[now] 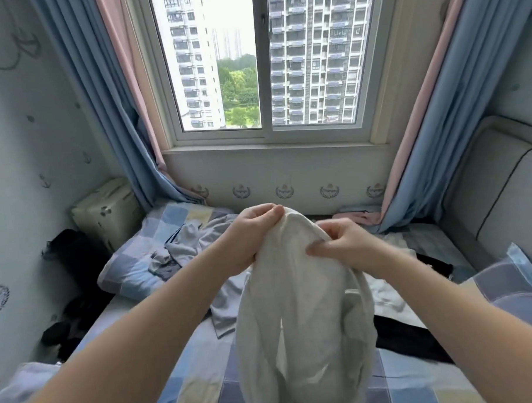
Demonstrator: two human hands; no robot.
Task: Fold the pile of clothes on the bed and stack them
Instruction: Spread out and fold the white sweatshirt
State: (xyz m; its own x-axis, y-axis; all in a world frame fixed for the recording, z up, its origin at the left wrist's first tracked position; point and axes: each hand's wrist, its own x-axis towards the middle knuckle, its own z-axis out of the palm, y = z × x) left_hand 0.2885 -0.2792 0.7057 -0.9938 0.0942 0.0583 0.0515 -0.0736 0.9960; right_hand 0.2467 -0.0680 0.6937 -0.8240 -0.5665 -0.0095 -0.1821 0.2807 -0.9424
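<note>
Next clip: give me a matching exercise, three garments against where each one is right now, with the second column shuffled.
1. white garment
2. grey garment
3. black garment

A. crumpled on the bed, beside the pillow
B. spread on the bed's right side
C. held up, pinched by left hand and right hand

Pairs: 1-C, 2-A, 3-B

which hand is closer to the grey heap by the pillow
Left. The left hand is just right of the grey heap in the view; the right hand is farther right, across the white garment both hold.
</note>
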